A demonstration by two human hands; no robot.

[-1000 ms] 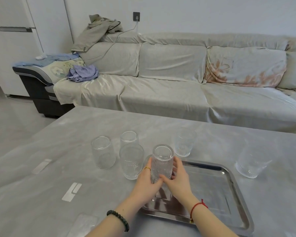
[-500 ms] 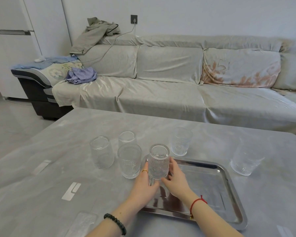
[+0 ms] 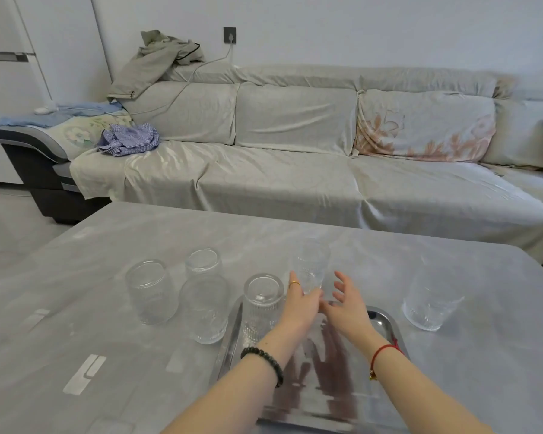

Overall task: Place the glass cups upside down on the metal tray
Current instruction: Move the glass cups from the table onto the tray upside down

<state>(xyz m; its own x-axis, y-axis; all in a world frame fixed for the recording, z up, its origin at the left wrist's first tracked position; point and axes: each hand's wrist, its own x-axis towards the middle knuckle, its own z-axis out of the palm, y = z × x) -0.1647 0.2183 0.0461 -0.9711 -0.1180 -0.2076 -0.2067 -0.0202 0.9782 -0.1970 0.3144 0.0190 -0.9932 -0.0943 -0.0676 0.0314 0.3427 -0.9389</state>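
A ribbed glass cup [image 3: 261,306] stands upside down on the far left corner of the metal tray [image 3: 385,321]. Neither hand touches it. My left hand [image 3: 298,303] and my right hand [image 3: 347,305] hover over the tray's far edge, fingers spread and holding nothing. Just beyond them an upright glass cup [image 3: 311,264] stands on the table; my left fingers are close beside its base. Three more glass cups [image 3: 149,292] [image 3: 203,264] [image 3: 206,311] stand left of the tray. Another upright cup [image 3: 430,299] stands to its right.
The grey table [image 3: 107,308] carries pale tape marks [image 3: 85,374] near its front left. A covered sofa [image 3: 295,183] runs along the table's far side, with clothes on its left end.
Both hands have let go of the upside-down cup, which now stands on the tray. They have moved forward and to the right, toward the upright cup behind the tray.
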